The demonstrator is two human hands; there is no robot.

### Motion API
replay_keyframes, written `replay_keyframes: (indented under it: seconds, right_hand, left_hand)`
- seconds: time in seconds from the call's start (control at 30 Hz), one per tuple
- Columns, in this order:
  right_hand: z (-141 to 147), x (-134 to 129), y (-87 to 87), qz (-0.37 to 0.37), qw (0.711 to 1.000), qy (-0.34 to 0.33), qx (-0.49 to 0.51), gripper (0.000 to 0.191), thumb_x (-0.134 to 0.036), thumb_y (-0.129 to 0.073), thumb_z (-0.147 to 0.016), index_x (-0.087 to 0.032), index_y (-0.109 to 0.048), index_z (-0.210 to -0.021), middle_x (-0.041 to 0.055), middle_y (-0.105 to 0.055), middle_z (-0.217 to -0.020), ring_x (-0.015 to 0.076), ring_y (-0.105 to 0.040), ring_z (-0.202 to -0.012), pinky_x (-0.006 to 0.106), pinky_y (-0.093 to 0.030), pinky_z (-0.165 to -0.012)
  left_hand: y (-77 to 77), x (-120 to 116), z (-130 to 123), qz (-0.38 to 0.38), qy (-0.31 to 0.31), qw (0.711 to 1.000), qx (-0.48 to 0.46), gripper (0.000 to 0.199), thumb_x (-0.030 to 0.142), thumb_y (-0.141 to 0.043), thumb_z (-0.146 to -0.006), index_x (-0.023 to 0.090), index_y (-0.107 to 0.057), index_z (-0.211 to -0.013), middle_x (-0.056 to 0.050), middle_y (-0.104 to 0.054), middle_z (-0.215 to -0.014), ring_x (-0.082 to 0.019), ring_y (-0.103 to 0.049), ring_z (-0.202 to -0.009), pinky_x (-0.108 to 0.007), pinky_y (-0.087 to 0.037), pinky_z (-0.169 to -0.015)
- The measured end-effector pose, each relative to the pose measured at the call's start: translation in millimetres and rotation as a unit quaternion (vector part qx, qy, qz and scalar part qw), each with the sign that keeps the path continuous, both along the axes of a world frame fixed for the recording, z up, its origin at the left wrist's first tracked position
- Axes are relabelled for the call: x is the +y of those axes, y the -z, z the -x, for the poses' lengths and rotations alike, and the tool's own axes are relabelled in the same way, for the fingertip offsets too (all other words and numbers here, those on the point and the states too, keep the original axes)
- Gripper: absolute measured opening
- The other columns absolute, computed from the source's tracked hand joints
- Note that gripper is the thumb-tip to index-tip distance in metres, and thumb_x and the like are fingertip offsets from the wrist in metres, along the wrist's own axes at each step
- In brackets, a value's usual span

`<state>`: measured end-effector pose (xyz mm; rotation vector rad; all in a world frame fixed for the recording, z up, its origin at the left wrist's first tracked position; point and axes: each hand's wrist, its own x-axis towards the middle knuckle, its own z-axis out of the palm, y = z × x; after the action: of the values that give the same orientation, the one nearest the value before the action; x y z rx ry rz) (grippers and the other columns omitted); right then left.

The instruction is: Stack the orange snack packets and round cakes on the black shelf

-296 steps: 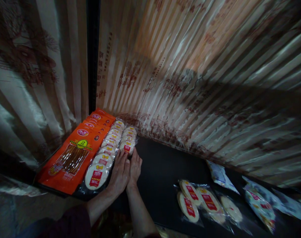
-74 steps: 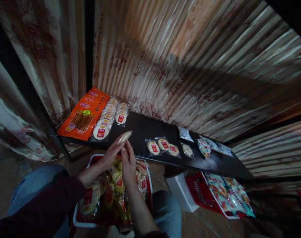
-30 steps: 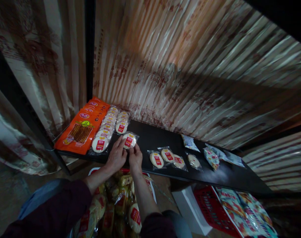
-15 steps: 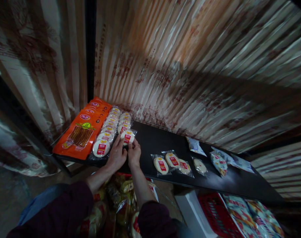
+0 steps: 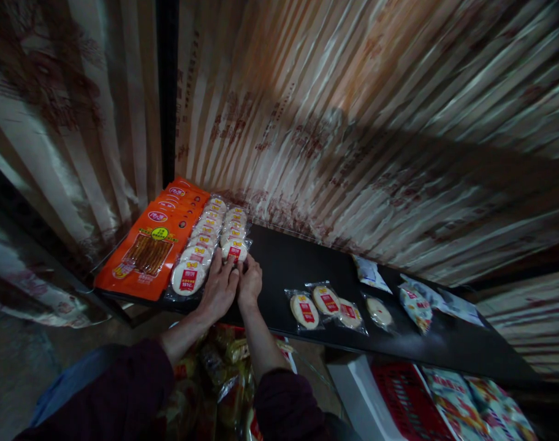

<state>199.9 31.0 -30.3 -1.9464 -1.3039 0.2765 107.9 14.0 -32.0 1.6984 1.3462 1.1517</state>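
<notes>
A clear-wrapped round white rice cracker packet [image 5: 235,250] with a red label lies at the near end of the second row, overlapping the packets behind it. My left hand [image 5: 219,289] pinches its near left edge, fingers partly hiding the label. At its near right edge, my right hand [image 5: 249,282] has its fingers closed on the wrapper. Left of my hands runs the first row of overlapping rice cracker packets [image 5: 188,278]. Beyond it lie overlapping orange snack bags [image 5: 144,251] showing brown sticks.
On the black shelf [image 5: 274,263] to the right lie several loose rice cracker packets [image 5: 304,310] and crumpled bags [image 5: 416,306]. Below stand a red crate [image 5: 408,392] with colourful bags and a heap of packaged food [image 5: 224,380]. A pleated curtain [image 5: 330,122] hangs behind.
Both hands have lowered the rice cracker packet slightly down and away onto the second row's near end. The view has shifted a little.
</notes>
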Motion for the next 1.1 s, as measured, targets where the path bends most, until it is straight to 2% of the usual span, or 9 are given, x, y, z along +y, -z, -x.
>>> replay_keyframes:
  seconds: [0.13,0.5,0.87,1.1]
  right_hand:
    - [-1,1,-0.7,0.01,1.0,0.002,-0.011,0.039,-0.028,-0.046,-0.082,-0.018,-0.062,-0.116,0.0097,-0.064,-0.095,0.0222,-0.055,-0.088,0.032,-0.041,-0.08]
    - [-5,4,-3.5,0.028,1.0,-0.01,0.004,0.036,-0.029,-0.048,-0.082,-0.023,-0.063,-0.114,0.0065,-0.064,-0.092,0.0217,-0.054,-0.088,0.03,-0.041,-0.078]
    - [-4,5,-2.7,0.039,0.999,-0.013,0.004,0.036,-0.025,-0.048,-0.081,-0.023,-0.063,-0.113,0.0066,-0.062,-0.094,0.0225,-0.052,-0.091,0.032,-0.04,-0.081]
    - [-4,5,-2.2,0.055,0.998,-0.014,-0.003,0.042,-0.025,-0.046,-0.082,-0.023,-0.054,-0.124,0.0067,-0.06,-0.109,0.0213,-0.052,-0.098,0.032,-0.039,-0.086]
  left_hand:
    - [3.2,-1,-4,0.0,-0.003,1.0,-0.002,0.045,0.032,-0.035,-0.091,0.011,-0.048,-0.129,-0.012,-0.021,-0.152,-0.027,-0.009,-0.141,-0.047,-0.012,-0.115]
    - [9.3,-2,-14,-0.025,-0.026,0.999,0.01,0.045,0.033,-0.034,-0.091,0.011,-0.05,-0.127,-0.011,-0.02,-0.153,-0.028,-0.007,-0.142,-0.051,-0.01,-0.115]
    - [7.2,-2,-9,-0.034,-0.001,0.998,0.054,0.044,0.031,-0.032,-0.092,0.014,-0.05,-0.129,-0.011,-0.026,-0.151,-0.029,-0.009,-0.141,-0.053,-0.016,-0.113]
    - [6.5,-1,-10,-0.033,0.0,0.997,0.072,0.044,0.03,-0.033,-0.092,0.012,-0.05,-0.129,-0.012,-0.025,-0.151,-0.03,-0.01,-0.141,-0.054,-0.02,-0.112]
